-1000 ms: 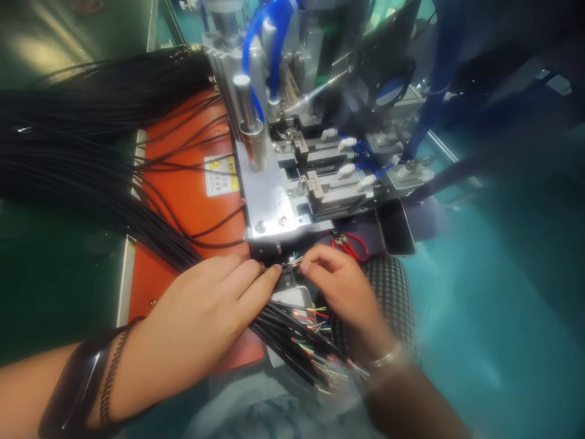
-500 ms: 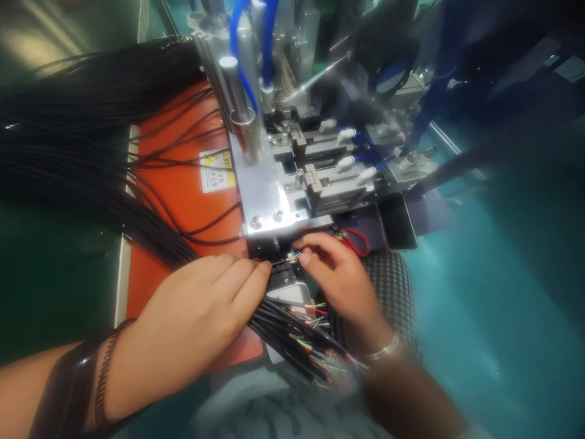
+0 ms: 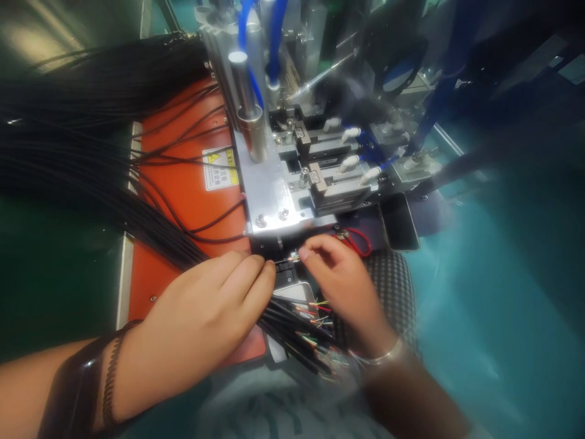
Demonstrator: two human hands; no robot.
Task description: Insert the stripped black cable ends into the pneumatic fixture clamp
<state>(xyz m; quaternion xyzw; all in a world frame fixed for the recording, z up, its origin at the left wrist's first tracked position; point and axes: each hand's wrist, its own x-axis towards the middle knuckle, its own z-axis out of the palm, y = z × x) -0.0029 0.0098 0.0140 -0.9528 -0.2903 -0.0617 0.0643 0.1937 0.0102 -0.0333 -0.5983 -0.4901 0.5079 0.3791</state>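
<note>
My left hand (image 3: 214, 299) is closed around a black cable near its stripped end, with its fingertips at the edge of a small black fixture (image 3: 286, 271). Thin coloured wires (image 3: 294, 256) stick out of that cable over the fixture. The thumb and index finger of my right hand (image 3: 340, 277) pinch the tips of these wires. Beneath my left hand runs a bundle of black cables (image 3: 292, 326), their stripped ends showing red, green and white wires. My palm hides part of the bundle.
A metal machine plate (image 3: 269, 189) with clamps and blue air hoses (image 3: 276, 36) rises behind the fixture. Long black cables (image 3: 68, 134) spread over the orange surface (image 3: 183, 189) at left. A red wire loop (image 3: 361, 241) and a dark open-topped box (image 3: 400, 222) are at right.
The whole view has shifted slightly. Both hands stay at the fixture, and my right index finger has curled in closer to the thumb at the wire tips.
</note>
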